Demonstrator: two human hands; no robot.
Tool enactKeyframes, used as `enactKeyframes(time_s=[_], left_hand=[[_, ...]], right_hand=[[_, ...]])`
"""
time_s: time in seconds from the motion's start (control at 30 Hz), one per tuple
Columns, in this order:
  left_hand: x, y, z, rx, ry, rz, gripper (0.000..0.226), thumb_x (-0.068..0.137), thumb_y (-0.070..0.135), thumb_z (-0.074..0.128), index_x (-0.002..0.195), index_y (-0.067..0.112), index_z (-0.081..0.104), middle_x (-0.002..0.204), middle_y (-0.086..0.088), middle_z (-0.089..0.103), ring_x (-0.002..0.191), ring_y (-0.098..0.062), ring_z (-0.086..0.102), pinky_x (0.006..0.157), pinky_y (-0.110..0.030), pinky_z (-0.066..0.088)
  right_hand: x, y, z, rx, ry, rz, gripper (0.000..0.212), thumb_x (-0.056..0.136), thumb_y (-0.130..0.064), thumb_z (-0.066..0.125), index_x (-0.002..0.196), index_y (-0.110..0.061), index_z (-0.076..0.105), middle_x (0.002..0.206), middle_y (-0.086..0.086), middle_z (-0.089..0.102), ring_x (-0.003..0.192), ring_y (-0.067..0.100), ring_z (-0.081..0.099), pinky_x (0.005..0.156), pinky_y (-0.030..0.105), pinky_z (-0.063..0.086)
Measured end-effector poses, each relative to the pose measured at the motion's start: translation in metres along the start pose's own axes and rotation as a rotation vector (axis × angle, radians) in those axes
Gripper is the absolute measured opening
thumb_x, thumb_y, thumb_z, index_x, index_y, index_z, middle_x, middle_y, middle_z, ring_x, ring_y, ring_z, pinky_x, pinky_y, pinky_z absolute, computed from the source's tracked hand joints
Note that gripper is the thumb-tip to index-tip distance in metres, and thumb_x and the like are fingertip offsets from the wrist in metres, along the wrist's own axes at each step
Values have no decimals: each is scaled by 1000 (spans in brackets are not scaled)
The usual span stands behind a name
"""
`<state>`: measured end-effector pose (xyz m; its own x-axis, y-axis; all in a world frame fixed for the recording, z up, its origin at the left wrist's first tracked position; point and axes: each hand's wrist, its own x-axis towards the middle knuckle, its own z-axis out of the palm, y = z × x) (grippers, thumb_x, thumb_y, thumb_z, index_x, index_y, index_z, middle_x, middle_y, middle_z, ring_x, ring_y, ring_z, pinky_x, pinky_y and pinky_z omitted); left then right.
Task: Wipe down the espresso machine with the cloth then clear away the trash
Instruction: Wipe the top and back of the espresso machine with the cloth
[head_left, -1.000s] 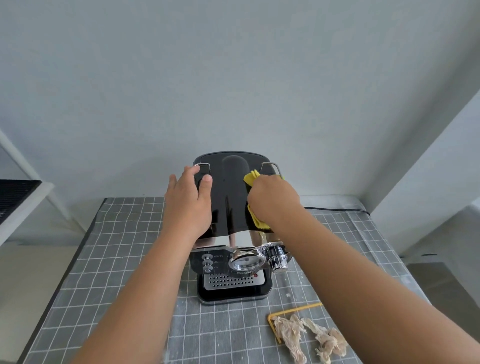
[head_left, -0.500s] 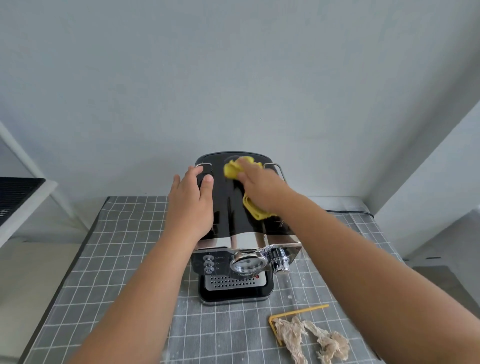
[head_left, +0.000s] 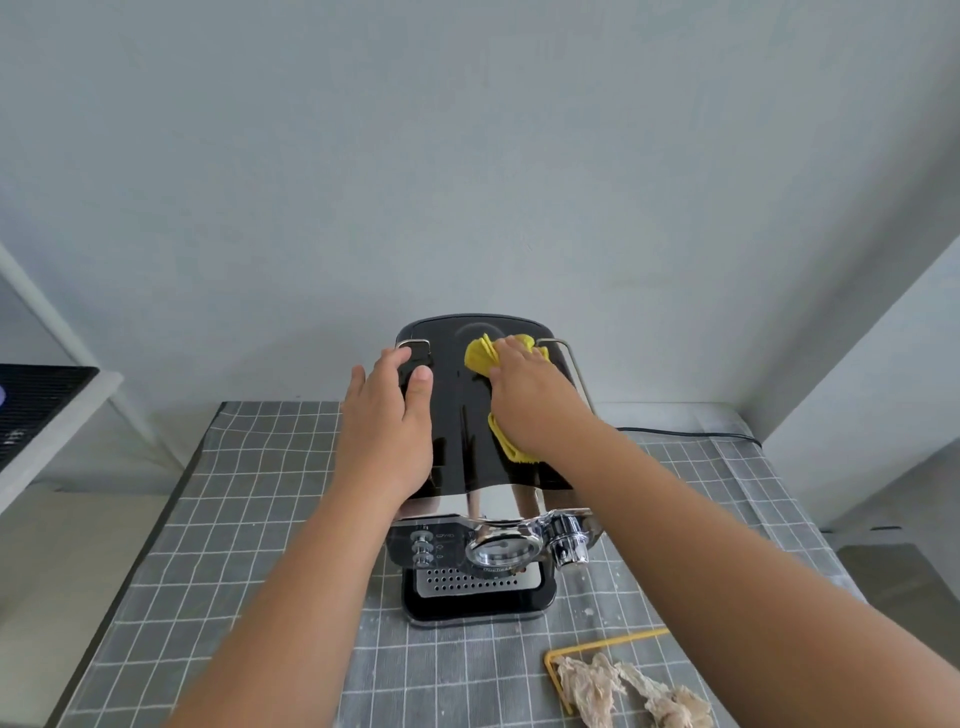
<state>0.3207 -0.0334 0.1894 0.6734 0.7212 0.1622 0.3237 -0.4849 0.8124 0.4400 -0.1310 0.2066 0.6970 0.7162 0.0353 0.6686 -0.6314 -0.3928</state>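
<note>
Espresso machine (head_left: 475, 467), one, black and chrome, upright at the far middle of a grid-checked table cover (head_left: 218, 587), backed close to the wall, power cord (head_left: 685, 432) trailing off right. Left hand (head_left: 387, 434) flat on the glossy top near one wire rail (head_left: 413, 343), fingers straight, apparently bracing the body against the push of wiping. Right hand (head_left: 532, 400) laid over a single yellow cloth (head_left: 480, 356), pressing it to the top panel toward the back edge, beside the second rail (head_left: 563, 358); cloth bunched out ahead of the fingertips and behind the wrist, fingers spread over it rather than visibly clutching. Hands apart, one on each half of the lid, nothing else held. Front panel with three small buttons (head_left: 422, 545), one round gauge (head_left: 501, 551), one chrome knob (head_left: 569, 545) and perforated drip tray (head_left: 475, 579), seemingly not yet reached by the cloth. Trash (head_left: 631, 691), two crumpled beige wads, waiting at the near right corner beside one thin yellow strip (head_left: 605, 644), with pale crumbs scattered nearby; clearing judged to come after the wipe.
</note>
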Motion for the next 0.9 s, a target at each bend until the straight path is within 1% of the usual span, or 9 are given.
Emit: enactKeyframes(time_s=[0.07,0.17,0.27,0.37,0.43,0.57,0.7,0.8,0.9], left_hand=[[0,0,1,-18,7,-11,44,102,42,31,140,22,41,146,0,42,145,-28,25,114,-48,28],[1,-2,3,-41,21,-14,46,102,44,29,141,22,39,147,1,41,144,-26,26,114,-46,27],[0,-3,2,-119,65,-22,55,101,49,23,148,21,29,153,0,35,143,-19,29,116,-37,25],[-2,-4,2,-159,98,-13,62,99,55,16,152,23,18,159,3,25,146,-15,23,118,-36,20],[-3,-6,2,-163,103,-2,66,97,60,12,153,25,15,160,4,23,146,-13,24,119,-38,20],[-3,-6,4,-216,99,4,78,88,73,3,152,31,17,157,9,29,142,-9,30,116,-33,24],[-8,0,2,-374,112,-58,76,86,66,5,153,32,16,154,8,36,134,-2,37,103,-13,26],[-10,3,2,-420,163,-34,73,88,59,8,153,27,16,152,4,39,114,19,42,88,6,27],[-12,1,2,-395,204,-5,60,98,50,9,152,26,18,149,6,42,102,34,39,90,3,31]], right_hand=[[13,0,-4,-31,-12,-53,38,100,-10,34,138,-4,39,148,11,37,135,34,34,108,38,28],[27,-4,-7,-3,-57,-148,43,104,-22,30,147,-14,34,159,0,24,146,28,18,114,40,22],[37,-10,-6,-44,-135,-242,44,103,-31,31,146,-23,38,156,-7,29,148,21,12,113,40,24],[24,-11,-6,-55,-154,-331,41,101,-36,36,140,-27,46,149,-1,41,145,20,20,113,41,27],[0,-11,-7,-20,-207,-470,38,101,-36,38,135,-27,52,142,-1,50,141,19,29,116,42,25],[-28,-5,-13,35,-375,-721,35,101,-29,39,125,-16,63,139,-9,55,138,12,37,121,37,14],[13,-19,-14,-167,-346,-689,41,101,-28,38,140,-18,47,137,2,56,130,23,47,113,39,28],[43,-34,-3,-249,-290,-597,36,102,-30,36,132,-19,51,129,3,57,122,25,51,100,38,38],[39,-35,5,-293,-275,-602,38,102,-33,33,136,-25,47,139,-5,51,135,18,39,103,39,40]])
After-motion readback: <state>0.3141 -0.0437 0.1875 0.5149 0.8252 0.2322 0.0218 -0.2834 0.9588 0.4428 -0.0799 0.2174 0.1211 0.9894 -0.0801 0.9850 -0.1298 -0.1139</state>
